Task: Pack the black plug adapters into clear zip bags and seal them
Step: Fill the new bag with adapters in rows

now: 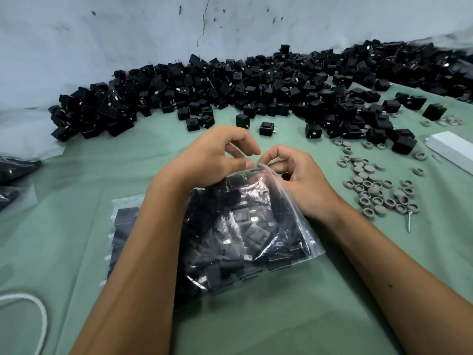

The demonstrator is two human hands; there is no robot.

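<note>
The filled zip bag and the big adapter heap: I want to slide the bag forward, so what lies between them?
In the head view, both hands, left and right, pinch the zip bag mouth; beyond them is green cloth with loose adapters before the heap.

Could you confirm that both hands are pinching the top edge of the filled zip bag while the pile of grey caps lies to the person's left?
Not quite: the grey caps lie to the person's right, not the left, as the head view shows. The rest stands: the left hand and right hand both pinch the top edge of the filled zip bag.
</note>
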